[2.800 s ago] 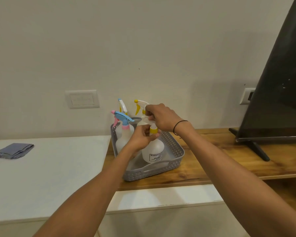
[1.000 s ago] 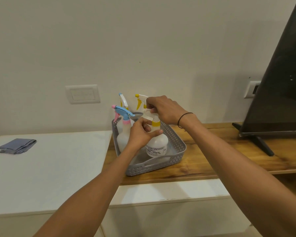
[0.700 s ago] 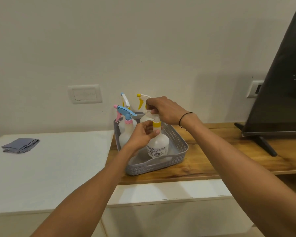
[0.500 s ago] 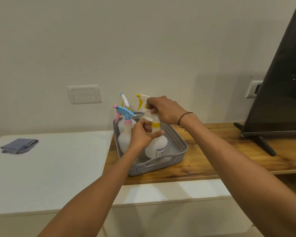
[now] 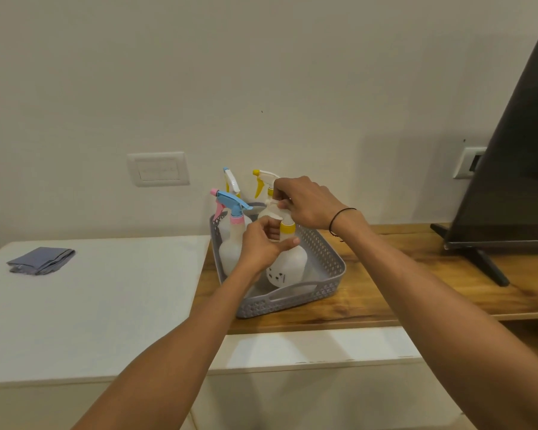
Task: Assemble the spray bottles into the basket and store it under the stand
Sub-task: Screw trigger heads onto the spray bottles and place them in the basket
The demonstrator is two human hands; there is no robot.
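A grey perforated basket (image 5: 323, 259) stands on the wooden stand top (image 5: 385, 293) against the wall. Several white spray bottles stand in it. The front bottle (image 5: 288, 266) has a yellow collar. My left hand (image 5: 261, 246) grips its neck and collar. My right hand (image 5: 305, 203) grips its white spray head from above. A bottle with a blue and pink trigger (image 5: 232, 243) stands to the left. Behind are a white and blue trigger (image 5: 230, 181) and a yellow and white trigger (image 5: 263, 181).
A white cabinet top (image 5: 90, 299) lies to the left with a folded grey cloth (image 5: 41, 260) on it. A dark TV (image 5: 510, 181) on a black foot stands at the right. Wall switch plates (image 5: 158, 169) sit above.
The front bottle has turned in my hands, so its printed label now faces another way. Both hands have stayed on its neck and spray head.
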